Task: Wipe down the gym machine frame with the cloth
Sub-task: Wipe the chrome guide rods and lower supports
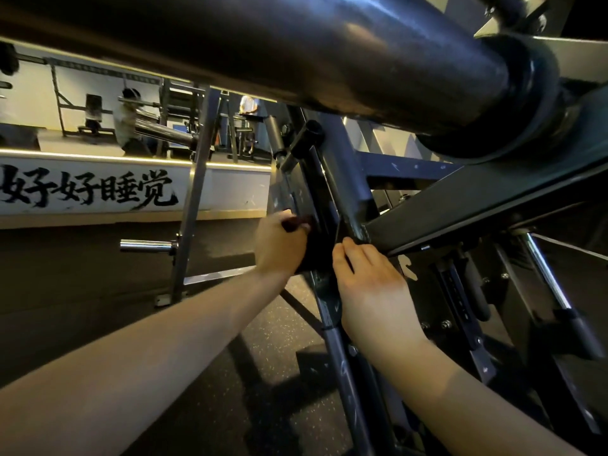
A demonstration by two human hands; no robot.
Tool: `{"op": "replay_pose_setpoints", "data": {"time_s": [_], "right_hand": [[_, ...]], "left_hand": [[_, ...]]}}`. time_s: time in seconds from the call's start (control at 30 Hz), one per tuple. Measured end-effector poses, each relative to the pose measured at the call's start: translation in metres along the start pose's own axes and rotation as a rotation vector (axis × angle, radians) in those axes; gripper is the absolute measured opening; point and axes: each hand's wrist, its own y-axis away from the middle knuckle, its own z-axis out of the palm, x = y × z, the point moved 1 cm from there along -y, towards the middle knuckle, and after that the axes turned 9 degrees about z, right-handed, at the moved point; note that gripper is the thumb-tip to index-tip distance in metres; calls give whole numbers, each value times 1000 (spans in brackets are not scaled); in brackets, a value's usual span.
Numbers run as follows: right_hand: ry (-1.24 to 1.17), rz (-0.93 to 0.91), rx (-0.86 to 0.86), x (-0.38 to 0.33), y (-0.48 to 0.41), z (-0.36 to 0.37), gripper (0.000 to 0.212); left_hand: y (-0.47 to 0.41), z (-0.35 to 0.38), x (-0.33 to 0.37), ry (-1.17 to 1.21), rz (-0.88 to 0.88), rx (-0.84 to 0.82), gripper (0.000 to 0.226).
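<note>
Both hands are down at the frame (342, 172) joint. My left hand (281, 245) grips the dark cloth (317, 250) flat against the post so it hugs the metal. My right hand (368, 281) touches the cloth's edge, pinching or not, can't tell. The wall lettering (88, 190) reads 好好睡觉.

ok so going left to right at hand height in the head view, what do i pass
chrome peg → silver upright post → left hand → dark cloth → right hand → chrome rod
</note>
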Motion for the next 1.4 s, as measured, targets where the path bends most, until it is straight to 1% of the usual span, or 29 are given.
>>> {"op": "replay_pose_setpoints", "data": {"time_s": [0.03,0.07,0.13,0.23,0.27,0.33,0.4,0.43,0.5,0.53,0.6,0.63,0.7,0.8,0.83,0.9,0.97,1.03,1.07,1.1,1.13,1.2,1.23,1.33,1.4], "right_hand": [[2,-2,-6,0,0,1,41],[3,-7,-15,1,0,1,42],[0,-9,-29,3,1,2,45],[8,7,-26,2,1,3,45],[15,13,-25,1,2,4,44],[26,22,-33,0,2,5,46],[23,21,-44,1,2,4,47],[22,19,-44,1,2,4,47],[19,17,-41,1,3,4,46],[16,17,-39,1,3,5,46],[8,24,-35,0,3,5,47],[5,28,-34,-1,3,5,48],[0,38,-32,-1,4,4,49],[-8,44,-30,-3,4,4,50],[-8,45,-31,-3,4,4,50],[1,43,-35,-3,4,4,51],[4,40,-45,-2,4,3,50],[-5,32,-60,0,4,2,50],[-11,28,-65,1,4,1,50],[-15,25,-70,2,4,1,50],[-18,26,-74,2,4,0,50],[-23,28,-85,3,5,1,52],[-24,29,-90,3,5,1,53],[-18,44,-78,2,5,2,52],[-10,48,-61,0,4,4,50]], "left_hand": [[-15,0,1,35,-37,16,9],[-32,-3,3,67,-87,56,13],[-61,-6,7,50,-142,118,20],[-52,3,8,14,-118,150,21],[-38,7,8,55,-110,145,18],[-6,11,5,97,-26,140,10],[5,9,2,55,57,120,15],[-2,7,4,79,40,110,18],[-30,5,8,153,-58,108,19],[-48,2,10,156,-96,127,18],[-73,-1,9,84,-104,168,14],[-78,-1,8,53,-94,183,13],[-77,1,2,26,-91,209,19],[-67,7,-2,68,-196,239,22],[-62,7,-2,84,-226,221,20],[-43,4,0,131,-255,127,17],[-16,-8,4,198,-282,-45,13],[5,-22,10,170,-280,-231,8],[7,-27,11,156,-262,-264,6],[3,-31,16,175,-241,-235,4],[-8,-32,20,219,-240,-164,4],[-40,-29,22,309,-264,29,12],[-55,-26,24,283,-242,105,17],[-73,-4,25,162,-163,197,23],[-59,1,22,188,-139,203,19]]}}
